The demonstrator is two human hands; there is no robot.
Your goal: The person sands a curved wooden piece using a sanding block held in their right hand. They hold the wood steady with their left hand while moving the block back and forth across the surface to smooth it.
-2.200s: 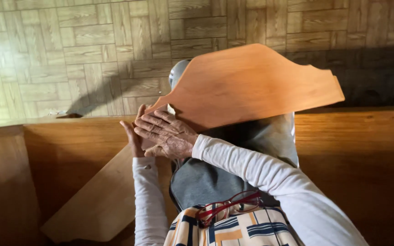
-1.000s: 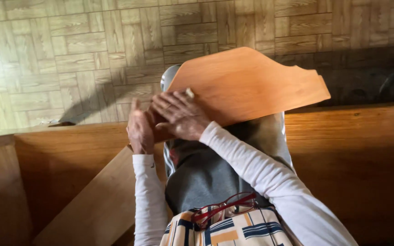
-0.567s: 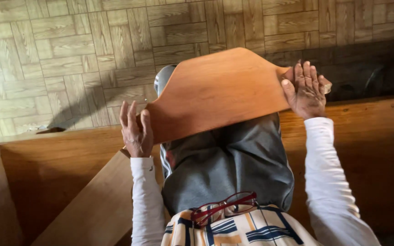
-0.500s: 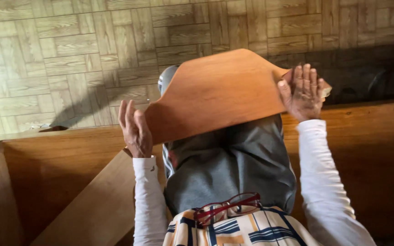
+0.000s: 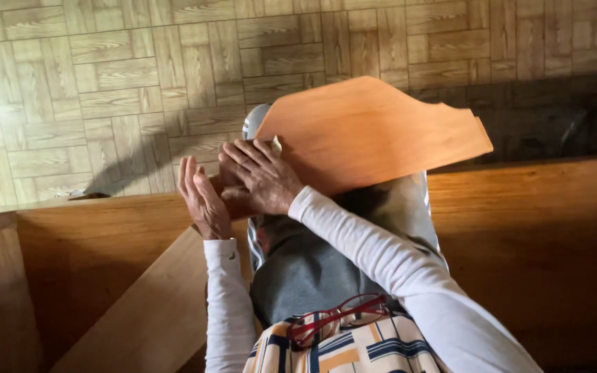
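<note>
Hands press a smooth, curvy-edged wooden board [image 5: 371, 135]: right hand [image 5: 260, 178] flat on top, fingers spread; left hand [image 5: 204, 199] open against its narrow end.

Left hand [image 5: 204, 200] stands edgewise, fingers straight; right hand [image 5: 257, 176] lies flat, fingers spread.

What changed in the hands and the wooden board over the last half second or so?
The right hand left the board's far right edge and swung back to its left end, now lying flat on the wooden board beside the left hand. The left hand stayed at that left end; the board stayed over the lap.
</note>
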